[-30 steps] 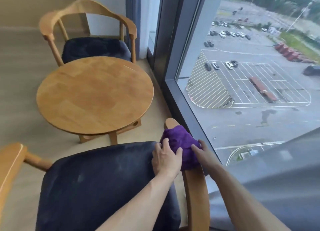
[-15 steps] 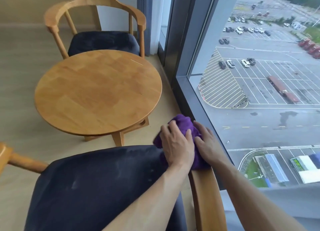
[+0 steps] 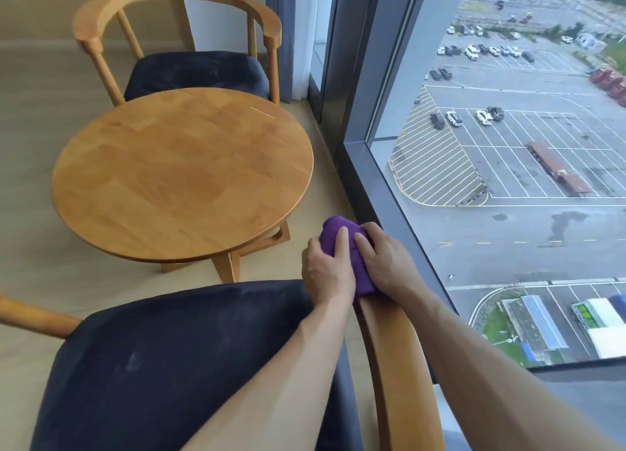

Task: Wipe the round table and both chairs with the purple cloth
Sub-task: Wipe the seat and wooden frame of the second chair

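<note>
The purple cloth (image 3: 338,233) is bunched over the front end of the near chair's right wooden armrest (image 3: 396,359). My left hand (image 3: 327,271) and my right hand (image 3: 386,259) both press on it, side by side, fingers curled over the cloth. The near chair has a dark blue cushion (image 3: 176,359) and a left armrest stub (image 3: 30,315). The round wooden table (image 3: 179,176) stands just beyond, with nothing on it. Behind it sits the far chair (image 3: 189,33), with a curved wooden back and a dark seat.
A floor-to-ceiling window (image 3: 508,145) with a dark frame runs along the right, close beside the armrest. A curtain (image 3: 298,37) hangs at the far corner. Light wooden floor (image 3: 30,128) lies to the left of the table.
Both hands have slid the cloth forward along the right armrest, until it covers the tip. The camera has shifted, so the table and far chair sit further right in view.
</note>
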